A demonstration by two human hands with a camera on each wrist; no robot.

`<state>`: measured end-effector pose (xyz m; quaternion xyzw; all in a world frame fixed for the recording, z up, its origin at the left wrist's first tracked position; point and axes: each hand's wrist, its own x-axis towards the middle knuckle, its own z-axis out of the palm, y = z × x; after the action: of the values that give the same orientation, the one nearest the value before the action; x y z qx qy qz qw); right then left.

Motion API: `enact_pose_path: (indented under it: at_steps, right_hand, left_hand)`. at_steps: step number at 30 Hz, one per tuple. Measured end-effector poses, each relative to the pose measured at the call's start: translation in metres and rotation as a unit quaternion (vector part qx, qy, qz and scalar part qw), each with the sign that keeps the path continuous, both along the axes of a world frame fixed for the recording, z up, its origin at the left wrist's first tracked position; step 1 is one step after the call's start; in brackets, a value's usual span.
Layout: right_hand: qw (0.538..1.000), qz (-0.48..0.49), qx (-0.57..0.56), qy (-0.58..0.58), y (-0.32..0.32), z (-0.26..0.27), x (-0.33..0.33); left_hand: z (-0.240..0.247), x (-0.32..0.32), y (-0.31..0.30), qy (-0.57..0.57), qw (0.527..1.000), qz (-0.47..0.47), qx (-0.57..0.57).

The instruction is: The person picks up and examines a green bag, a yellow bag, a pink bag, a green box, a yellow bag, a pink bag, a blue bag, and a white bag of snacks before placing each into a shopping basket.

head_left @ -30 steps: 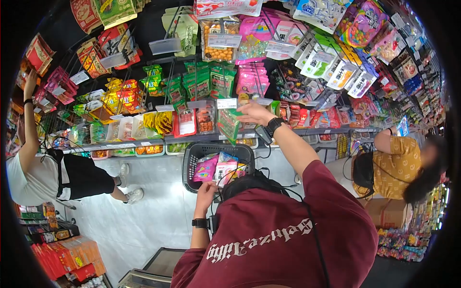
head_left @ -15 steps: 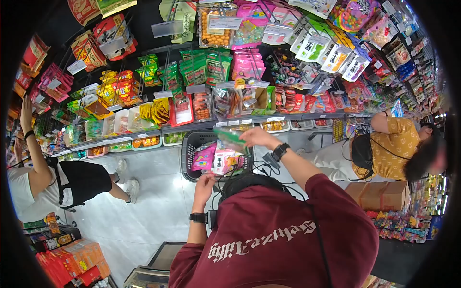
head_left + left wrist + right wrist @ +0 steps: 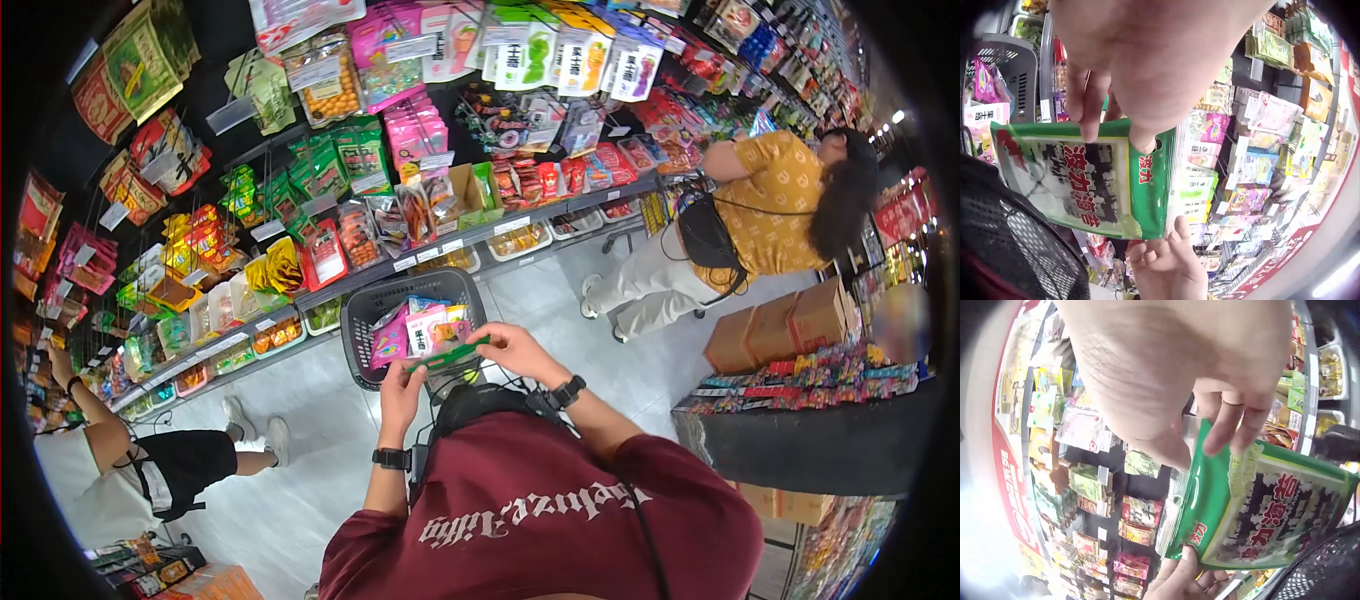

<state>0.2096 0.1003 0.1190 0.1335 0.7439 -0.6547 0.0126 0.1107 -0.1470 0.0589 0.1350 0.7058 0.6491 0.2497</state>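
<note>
Between my two hands, in front of my chest, is a green seaweed snack packet (image 3: 447, 357), seen nearly edge-on in the head view. My left hand (image 3: 399, 400) grips one end, its thumb and fingers on either side of the edge in the left wrist view. At the other end my right hand (image 3: 516, 357) pinches a corner. The printed front of the packet (image 3: 1266, 515) shows red characters and a dark window. Just beyond it stands a dark grey shopping basket (image 3: 375, 298) with pink and white snack bags (image 3: 422, 332) inside.
Shelving with a grey front edge (image 3: 480, 235) runs across ahead, full of hanging and boxed snacks. A person in a yellow shirt (image 3: 775, 205) stands at right near cardboard boxes (image 3: 780, 325). Another person in black shorts (image 3: 195, 465) is at left.
My right hand has brought the green packet from the rack back toward my body, over the basket's near side. The left hand has come up and taken its other end. The view has turned.
</note>
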Motion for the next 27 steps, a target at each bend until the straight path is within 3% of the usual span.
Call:
enact_pose_path:
  at_steps: [2, 4, 6, 8, 12, 17, 19, 20, 22, 23, 27]
  right_hand:
    - [1.0, -0.005, -0.006, -0.01, -0.009, -0.008, 0.033]
    - [0.971, -0.135, -0.148, 0.134, -0.027, -0.013, 0.054]
    - [0.975, -0.131, -0.14, 0.108, -0.038, -0.026, 0.078]
    - [0.995, -0.054, -0.001, 0.082, -0.052, -0.034, 0.091]
    - [0.997, 0.004, -0.079, 0.005, -0.085, -0.02, 0.113]
    - [0.999, -0.006, -0.034, 0.014, -0.108, -0.026, 0.122]
    - [0.985, -0.083, -0.146, 0.044, -0.117, -0.02, 0.118]
    - [0.986, -0.079, -0.142, 0.048, -0.119, -0.014, 0.115]
    - [0.948, -0.142, -0.284, 0.036, -0.125, 0.007, 0.106]
    - [0.947, -0.144, -0.283, 0.038, -0.128, 0.006, 0.1]
    - [0.953, -0.133, -0.269, -0.039, -0.148, 0.018, 0.083]
  left_hand:
    - [0.012, 0.025, -0.003, 0.013, 1.0, 0.004, 0.004]
    - [0.026, 0.045, -0.012, 0.037, 0.997, 0.012, -0.07]
    - [0.04, 0.069, -0.027, 0.048, 0.993, 0.032, -0.103]
    - [0.073, 0.089, -0.035, 0.01, 0.993, 0.117, 0.012]
    - [0.101, 0.109, -0.061, -0.065, 0.986, 0.15, 0.008]
    - [0.088, 0.116, -0.081, -0.046, 0.993, 0.11, -0.017]
    - [0.069, 0.121, -0.086, -0.017, 0.995, 0.073, -0.062]
    - [0.062, 0.125, -0.089, 0.007, 0.993, 0.034, -0.112]
    - [0.066, 0.134, -0.094, -0.074, 0.984, -0.07, -0.146]
    - [0.046, 0.141, -0.098, -0.074, 0.993, -0.062, -0.064]
    - [0.064, 0.141, -0.117, -0.108, 0.992, -0.061, -0.038]
